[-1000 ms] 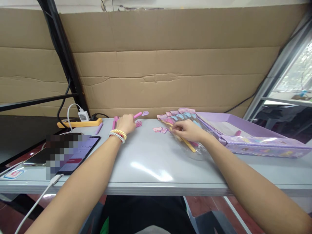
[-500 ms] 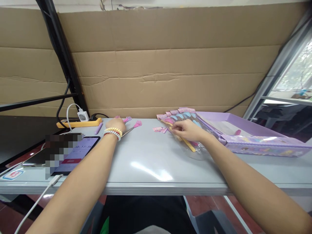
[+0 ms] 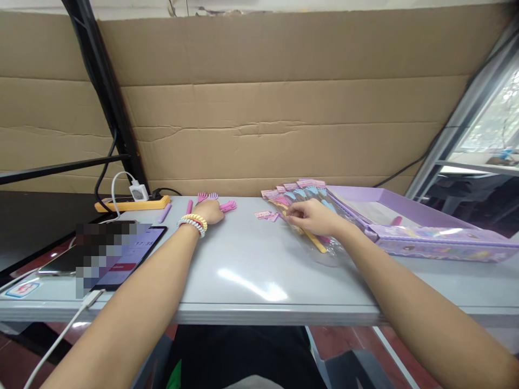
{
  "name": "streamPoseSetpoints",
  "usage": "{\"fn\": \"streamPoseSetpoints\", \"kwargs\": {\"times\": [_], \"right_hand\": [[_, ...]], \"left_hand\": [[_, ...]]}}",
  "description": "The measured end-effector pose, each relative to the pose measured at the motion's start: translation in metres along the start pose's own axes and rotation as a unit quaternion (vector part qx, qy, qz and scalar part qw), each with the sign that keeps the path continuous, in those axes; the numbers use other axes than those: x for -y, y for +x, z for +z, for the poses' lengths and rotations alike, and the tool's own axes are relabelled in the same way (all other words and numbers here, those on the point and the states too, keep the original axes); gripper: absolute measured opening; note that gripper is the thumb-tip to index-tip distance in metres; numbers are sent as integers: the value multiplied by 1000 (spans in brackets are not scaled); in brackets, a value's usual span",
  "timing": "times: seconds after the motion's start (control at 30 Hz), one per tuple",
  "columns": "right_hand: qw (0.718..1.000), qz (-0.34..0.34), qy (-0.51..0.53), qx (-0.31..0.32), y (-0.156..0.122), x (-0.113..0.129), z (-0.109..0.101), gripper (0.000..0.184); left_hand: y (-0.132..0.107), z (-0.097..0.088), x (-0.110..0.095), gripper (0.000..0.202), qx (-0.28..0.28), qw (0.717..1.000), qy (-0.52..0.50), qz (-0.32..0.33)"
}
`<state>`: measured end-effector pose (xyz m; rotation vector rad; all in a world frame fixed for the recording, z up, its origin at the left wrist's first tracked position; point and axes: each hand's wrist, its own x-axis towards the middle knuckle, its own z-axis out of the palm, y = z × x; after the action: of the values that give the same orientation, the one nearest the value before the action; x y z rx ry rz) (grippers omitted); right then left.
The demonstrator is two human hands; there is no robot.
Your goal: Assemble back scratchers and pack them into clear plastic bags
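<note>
Pink hand-shaped sticks (image 3: pixel 227 205) now bunched under closed left hand (image 3: pixel 209 211); right hand (image 3: pixel 310 216) pinching packets (image 3: pixel 300 201).

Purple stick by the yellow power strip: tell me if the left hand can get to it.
Probably yes. The left hand rests on the pink hand-shaped sticks, and only bare table lies between it and the purple stick.

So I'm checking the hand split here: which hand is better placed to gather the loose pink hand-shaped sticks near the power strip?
Probably the left hand: it already rests on the pink hand-shaped sticks. The right hand is apart from them, resting on the clear packets beside the purple box.
</note>
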<state>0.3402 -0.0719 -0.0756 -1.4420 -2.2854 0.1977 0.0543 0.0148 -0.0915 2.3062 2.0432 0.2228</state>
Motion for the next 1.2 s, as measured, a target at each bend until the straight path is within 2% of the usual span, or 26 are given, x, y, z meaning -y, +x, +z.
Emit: {"fn": "streamPoseSetpoints", "kwargs": {"times": [0.27,0.43,0.5,0.63,0.73,0.83,1.0,1.1,1.2], "right_hand": [[1000,2,1,8,0,0,0,20],[1000,-2,6,4,0,-1,0,19],[1000,-1,7,6,0,-1,0,19],[1000,-6,10,2,1,-1,1,20],[1000,-8,14,-4,0,1,1,25],[999,1,42,-14,-1,5,0,36],[990,-20,131,-38,-2,8,-1,44],[982,10,185,-34,-1,7,1,45],[951,47,306,-3,1,9,4,45]], "left_hand": [[3,1,4,12,-5,1000,-5,9],[-9,-8,-4,9,-41,998,-36,18],[-16,-13,-11,6,-52,995,-78,39],[-31,-15,-31,12,-70,964,-211,144],[-41,-12,-50,15,-82,932,-250,247],[-52,-9,-67,18,-76,905,-282,310],[-63,-9,-78,24,-83,885,-314,333],[-63,-9,-78,24,-92,879,-333,329],[-63,-6,-80,27,-111,863,-349,348]]}}
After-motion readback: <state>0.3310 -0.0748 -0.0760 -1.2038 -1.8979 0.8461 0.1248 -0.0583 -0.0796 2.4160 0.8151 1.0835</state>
